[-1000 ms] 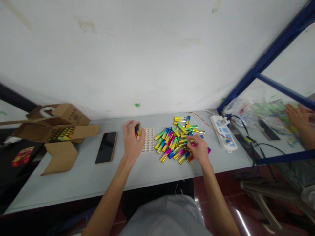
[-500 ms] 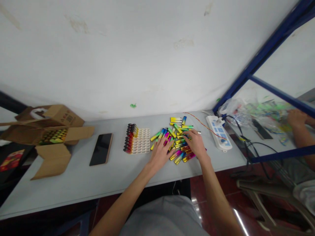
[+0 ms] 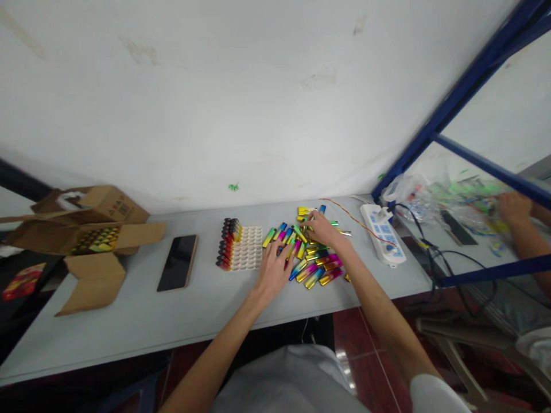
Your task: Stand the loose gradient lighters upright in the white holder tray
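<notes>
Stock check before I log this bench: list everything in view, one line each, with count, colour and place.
lighters: loose pile, iridescent multicolour, table centre-right
tray: one, white, left of pile, its left columns filled
phone: one, black, left of tray
cardboard box: one, brown, open, table's left end
power strip: one, white, right of pile
table: one, grey
co-worker's hand: one, far right
left hand: on pile's near-left edge
right hand: on pile's far side

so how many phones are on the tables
2: one phone lies face up on the grey table left of the white tray; another dark phone lies on the neighbouring table. More may be hidden under clutter.
</notes>
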Tool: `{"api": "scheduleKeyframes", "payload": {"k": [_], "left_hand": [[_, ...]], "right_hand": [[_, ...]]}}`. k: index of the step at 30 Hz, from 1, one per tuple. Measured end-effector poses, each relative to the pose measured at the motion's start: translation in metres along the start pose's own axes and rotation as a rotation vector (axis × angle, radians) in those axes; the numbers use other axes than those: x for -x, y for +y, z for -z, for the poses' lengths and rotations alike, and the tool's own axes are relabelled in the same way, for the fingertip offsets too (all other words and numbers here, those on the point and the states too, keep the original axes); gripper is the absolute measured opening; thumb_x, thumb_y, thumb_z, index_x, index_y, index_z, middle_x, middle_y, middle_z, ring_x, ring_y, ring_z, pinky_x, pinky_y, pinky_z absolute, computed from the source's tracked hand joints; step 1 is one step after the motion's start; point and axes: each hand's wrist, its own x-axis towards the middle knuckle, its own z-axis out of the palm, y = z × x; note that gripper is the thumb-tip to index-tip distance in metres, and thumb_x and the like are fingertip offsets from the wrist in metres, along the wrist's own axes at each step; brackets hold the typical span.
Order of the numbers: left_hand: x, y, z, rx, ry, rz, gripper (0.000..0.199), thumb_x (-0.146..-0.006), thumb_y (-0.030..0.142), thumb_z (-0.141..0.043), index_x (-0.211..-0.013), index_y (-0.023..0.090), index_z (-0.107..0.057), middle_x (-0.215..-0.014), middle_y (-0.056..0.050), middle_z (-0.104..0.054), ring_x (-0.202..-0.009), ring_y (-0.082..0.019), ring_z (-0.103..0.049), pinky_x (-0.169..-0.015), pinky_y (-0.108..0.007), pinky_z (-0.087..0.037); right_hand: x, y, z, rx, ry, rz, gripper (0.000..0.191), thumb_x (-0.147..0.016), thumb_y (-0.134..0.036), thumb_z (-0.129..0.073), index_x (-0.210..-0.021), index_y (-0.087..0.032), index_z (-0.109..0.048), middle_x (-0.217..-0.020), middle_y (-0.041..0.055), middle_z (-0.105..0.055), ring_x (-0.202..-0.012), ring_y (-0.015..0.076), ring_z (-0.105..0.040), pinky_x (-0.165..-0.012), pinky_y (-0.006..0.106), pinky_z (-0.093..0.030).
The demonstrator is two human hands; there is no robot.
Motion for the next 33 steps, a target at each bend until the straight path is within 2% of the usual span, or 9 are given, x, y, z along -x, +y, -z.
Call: {"api": "scheduleKeyframes", "payload": {"k": [8,11,13,16,21,24,27,30,33], "left_hand": [[0.005,-0.005,0.022,0.039,0.046,0.057,0.02,-0.097,0.017,-0.057,-0.112,0.019,-0.071,-0.118,-0.012,-0.061,-0.114,-0.028,-0.061,-0.103,-0.047,-0.051],[0.006,-0.005,0.029,0.053,0.048,0.086,0.021,-0.097,0.017,-0.057,-0.112,0.019,-0.071,-0.117,-0.012,-0.062,-0.115,-0.028,-0.061,-0.104,-0.047,-0.051],[0.005,-0.005,0.032,0.083,0.067,0.114,0.021,-0.096,0.017,-0.057,-0.111,0.02,-0.072,-0.116,-0.012,-0.062,-0.114,-0.027,-0.061,-0.104,-0.046,-0.051],[0.002,-0.006,0.036,0.17,0.108,0.168,0.022,-0.096,0.017,-0.056,-0.11,0.019,-0.073,-0.113,-0.011,-0.065,-0.111,-0.026,-0.063,-0.103,-0.044,-0.051],[-0.014,-0.011,0.041,0.492,0.101,0.38,0.027,-0.098,0.036,-0.061,-0.117,0.02,-0.073,-0.102,-0.008,-0.074,-0.096,-0.023,-0.069,-0.088,-0.036,-0.055],[-0.023,-0.016,0.041,0.771,0.103,0.498,0.044,-0.094,0.047,-0.068,-0.128,0.019,-0.068,-0.103,-0.009,-0.075,-0.089,-0.021,-0.071,-0.079,-0.032,-0.056],[-0.025,-0.018,0.046,0.894,0.028,0.453,0.041,-0.091,0.05,-0.071,-0.115,0.017,-0.073,-0.107,-0.009,-0.076,-0.097,-0.022,-0.071,-0.086,-0.032,-0.056],[-0.022,-0.016,0.057,0.997,-0.134,0.397,0.038,-0.091,0.052,-0.071,-0.098,0.015,-0.072,-0.096,-0.008,-0.075,-0.087,-0.02,-0.071,-0.08,-0.031,-0.056],[-0.016,-0.012,0.069,1.21,-0.241,0.46,0.043,-0.089,0.054,-0.073,-0.107,0.016,-0.064,-0.089,-0.006,-0.073,-0.068,-0.017,-0.069,-0.065,-0.03,-0.056]], "right_hand": [[-0.031,0.008,0.018,0.05,-0.193,0.197,0.013,-0.085,-0.022,-0.081,-0.098,-0.02,-0.078,-0.12,0.0156,-0.061,-0.117,0.0309,-0.053,-0.101,0.041,-0.043],[-0.032,0.012,0.025,-0.017,-0.235,0.23,0.01,-0.086,-0.022,-0.08,-0.093,-0.018,-0.076,-0.11,0.0137,-0.068,-0.108,0.028,-0.06,-0.097,0.038,-0.045],[-0.028,0.014,0.029,-0.134,-0.202,0.176,0.01,-0.091,-0.024,-0.075,-0.099,-0.017,-0.074,-0.103,0.0115,-0.072,-0.097,0.0246,-0.064,-0.09,0.035,-0.047],[-0.019,0.011,0.036,-0.346,-0.019,0.049,0.019,-0.097,-0.034,-0.067,-0.106,-0.018,-0.071,-0.098,0.0079,-0.075,-0.083,0.0207,-0.065,-0.078,0.03,-0.046],[-0.003,-0.025,0.044,-0.652,0.21,-0.119,0.043,-0.097,-0.059,-0.06,-0.086,-0.019,-0.07,-0.066,-0.0009,-0.062,-0.059,0.0149,-0.051,-0.058,0.027,-0.037],[0.003,-0.059,0.041,-0.956,0.234,-0.168,0.042,-0.09,-0.063,-0.067,-0.096,-0.021,-0.066,-0.061,-0.005,-0.056,-0.056,0.0138,-0.051,-0.055,0.026,-0.039],[0.005,-0.089,0.035,-1.17,0.194,-0.192,0.048,-0.081,-0.063,-0.078,-0.101,-0.023,-0.061,-0.061,-0.0076,-0.054,-0.054,0.0128,-0.05,-0.052,0.024,-0.038],[0.003,-0.108,0.031,-1.151,0.195,-0.159,0.046,-0.08,-0.063,-0.079,-0.093,-0.022,-0.064,-0.061,-0.0068,-0.053,-0.054,0.0119,-0.047,-0.052,0.024,-0.037],[0.0,-0.116,0.031,-1.063,0.239,-0.106,0.046,-0.087,-0.065,-0.071,-0.096,-0.02,-0.07,-0.07,-0.0019,-0.061,-0.062,0.0138,-0.052,-0.056,0.026,-0.041]]}}
